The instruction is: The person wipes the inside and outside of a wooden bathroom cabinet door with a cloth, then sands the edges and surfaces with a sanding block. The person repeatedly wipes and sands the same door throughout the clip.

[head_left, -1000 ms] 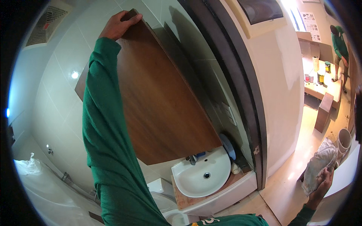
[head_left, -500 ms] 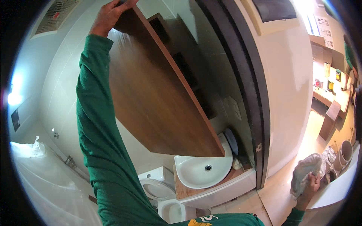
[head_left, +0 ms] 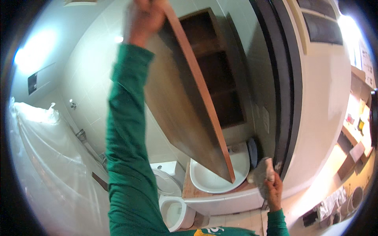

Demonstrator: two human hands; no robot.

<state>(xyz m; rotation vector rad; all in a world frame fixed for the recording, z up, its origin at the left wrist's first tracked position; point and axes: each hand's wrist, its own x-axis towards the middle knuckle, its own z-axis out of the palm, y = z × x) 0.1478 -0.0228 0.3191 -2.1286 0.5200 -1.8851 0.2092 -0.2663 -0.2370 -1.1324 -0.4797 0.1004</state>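
1. On the green shirt (head_left: pixel 240 233) at the lower edge there is a white and yellow print (head_left: pixel 208 231), cut by the rim; the paper sheet (head_left: pixel 367 63) at far right bears marks too small and bright to read.
2. The left hand (head_left: pixel 146 21) is clamped on the upper end of the brown wooden panel (head_left: pixel 185 114), though this hand is blurred and partly cut off; the right hand (head_left: pixel 275 188) is closed around a grey cloth (head_left: pixel 260 179); the two hands are well apart.
3. The panel is tilted, in front of the dark shelves (head_left: pixel 216 70); its lower corner overlaps the white basin (head_left: pixel 204 179) in view, and I cannot tell if they touch.
4. Compared with half a second ago, the panel shows more of its narrow edge; more of the shelves is uncovered; the right hand, before seen over the floor at right, is now near the basin and the dark door frame (head_left: pixel 289 98).
5. The basin sits on a brown worktop (head_left: pixel 189 191); a white toilet (head_left: pixel 173 214) is at its left; further left hangs a clear plastic sheet (head_left: pixel 59 149); the wall (head_left: pixel 92 84) is pale and tiled.
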